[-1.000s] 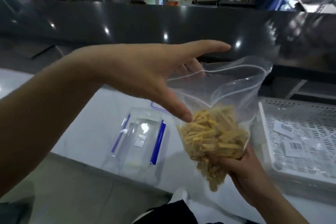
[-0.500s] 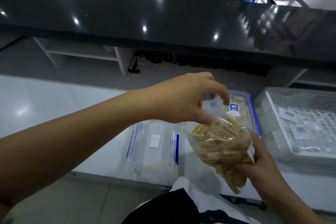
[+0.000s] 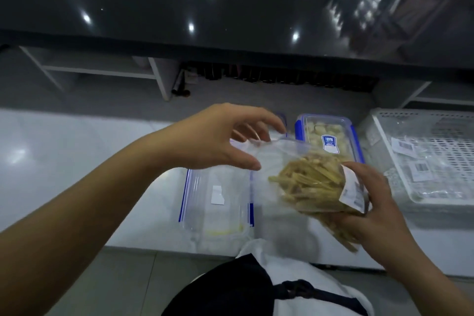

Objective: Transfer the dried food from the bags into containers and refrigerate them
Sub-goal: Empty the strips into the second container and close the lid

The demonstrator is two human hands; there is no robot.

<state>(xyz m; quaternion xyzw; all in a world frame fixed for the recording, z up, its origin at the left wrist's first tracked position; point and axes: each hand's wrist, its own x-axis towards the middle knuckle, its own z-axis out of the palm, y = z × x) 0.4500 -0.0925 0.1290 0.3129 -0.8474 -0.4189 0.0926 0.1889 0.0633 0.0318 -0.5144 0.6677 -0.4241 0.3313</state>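
- Right hand (image 3: 364, 202) wrapped round the fat end of a clear zip bag (image 3: 302, 174), fingers curled under it, thumb over the white label — solid grip, bag tipped on its side with the mouth pointing left.
- Bag stuffed with pale yellow dried sticks (image 3: 307, 185), held in the air above the white counter (image 3: 77, 161), near its front edge.
- Left hand (image 3: 220, 141) at the bag's open mouth, fingers loosely curled; fingertips look to be on the zip edge, but can't tell if really pinching it or just touching.
- Right below the bag mouth: clear container (image 3: 215, 200) with blue clips, sitting on the counter, small white sticker on it, a few yellowish bits at the near end.
- Just behind: second container (image 3: 331, 141), lid on, blue clips, pale chunks inside.
- Far right: white slotted basket (image 3: 420, 159) with barcode-labelled clear packets in it.
- Beyond the counter — glossy black worktop (image 3: 230, 7).
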